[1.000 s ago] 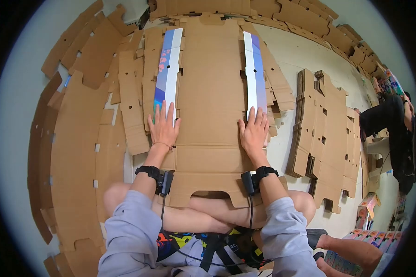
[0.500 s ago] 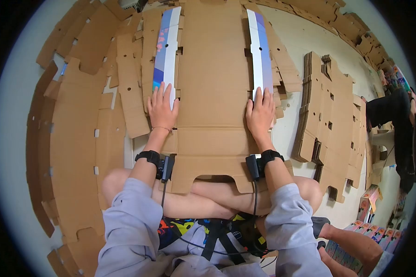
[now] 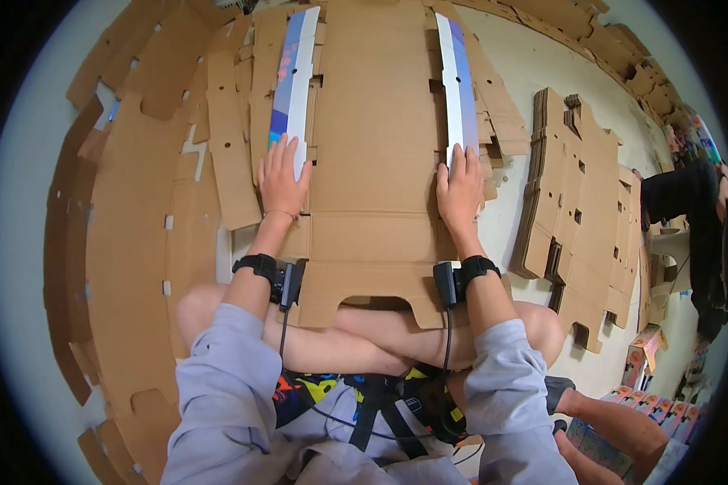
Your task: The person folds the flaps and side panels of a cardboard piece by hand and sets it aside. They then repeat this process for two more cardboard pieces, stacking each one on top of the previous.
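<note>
A large flat cardboard sheet (image 3: 376,137) with a cut-out at its near edge lies in front of me, over my crossed legs. Its left side flap (image 3: 298,77) is folded inward, showing a white strip and a blue printed face. The right side flap (image 3: 455,77) shows the same white and blue-purple surfaces. My left hand (image 3: 283,179) lies flat with fingers stretched on the near end of the left flap. On the near end of the right flap rests my right hand (image 3: 461,184), its fingers extended. Both palms face down, and neither hand grasps anything.
Stacked cut cardboard sheets (image 3: 570,210) lie on the floor to the right. More cardboard (image 3: 129,242) spreads along the left. Another person's legs (image 3: 615,428) show at lower right beside colourful printed boxes (image 3: 663,412). Black wrist straps with devices and cables (image 3: 287,284) hang at my forearms.
Both hands remain flat on the flaps. The right hand has shifted slightly right, and the sheet's near edge appears a little higher in view.
</note>
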The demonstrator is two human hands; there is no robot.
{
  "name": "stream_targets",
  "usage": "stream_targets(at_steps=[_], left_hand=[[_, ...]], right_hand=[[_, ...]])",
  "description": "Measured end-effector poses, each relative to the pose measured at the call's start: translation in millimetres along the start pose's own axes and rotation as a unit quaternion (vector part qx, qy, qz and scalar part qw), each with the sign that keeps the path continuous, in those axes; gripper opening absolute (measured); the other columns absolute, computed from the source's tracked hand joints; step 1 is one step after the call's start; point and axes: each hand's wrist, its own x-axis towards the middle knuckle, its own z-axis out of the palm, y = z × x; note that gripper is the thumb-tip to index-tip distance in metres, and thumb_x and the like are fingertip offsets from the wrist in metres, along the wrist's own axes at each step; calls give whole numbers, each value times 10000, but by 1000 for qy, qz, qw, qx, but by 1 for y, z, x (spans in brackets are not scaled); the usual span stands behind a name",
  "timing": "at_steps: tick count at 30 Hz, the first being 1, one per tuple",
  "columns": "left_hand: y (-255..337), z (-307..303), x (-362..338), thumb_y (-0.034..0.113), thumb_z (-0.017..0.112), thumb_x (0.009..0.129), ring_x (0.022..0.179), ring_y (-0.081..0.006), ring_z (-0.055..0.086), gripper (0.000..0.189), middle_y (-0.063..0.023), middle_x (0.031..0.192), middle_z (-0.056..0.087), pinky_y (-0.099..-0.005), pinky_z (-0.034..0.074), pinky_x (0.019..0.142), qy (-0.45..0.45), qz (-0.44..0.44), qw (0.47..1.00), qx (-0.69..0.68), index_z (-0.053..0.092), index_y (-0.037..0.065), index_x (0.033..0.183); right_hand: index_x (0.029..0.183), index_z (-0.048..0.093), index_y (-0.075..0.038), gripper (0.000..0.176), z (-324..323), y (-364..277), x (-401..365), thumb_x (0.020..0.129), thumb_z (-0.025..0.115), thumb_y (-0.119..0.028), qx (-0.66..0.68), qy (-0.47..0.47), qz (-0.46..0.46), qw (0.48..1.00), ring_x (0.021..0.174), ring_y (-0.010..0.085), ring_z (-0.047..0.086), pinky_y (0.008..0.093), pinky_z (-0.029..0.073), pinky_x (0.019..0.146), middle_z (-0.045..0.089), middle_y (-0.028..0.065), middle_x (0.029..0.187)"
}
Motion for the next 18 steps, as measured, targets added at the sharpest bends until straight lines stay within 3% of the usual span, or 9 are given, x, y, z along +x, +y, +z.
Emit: stream_targets(at_steps=[7,18], left_hand=[[8,5,-4,302,570,842,1315,-262,341,529,-61,1416,390,-491,243,1077,-8,-14,997,75,432,152,1330],[3,1,-2,321,579,836,1312,-255,345,551,-56,1406,400,-490,232,1080,-14,-21,999,24,418,169,1341]], right_hand=[[1298,456,-59,500,8,-10,-4,836,571,-212,-104,2,-12,995,1246,370,383,485,299,1035,419,193,1344],[1303,457,-60,497,4,-6,-1,840,565,-205,-50,-1,-5,999,1244,387,390,483,302,1035,423,207,1343]])
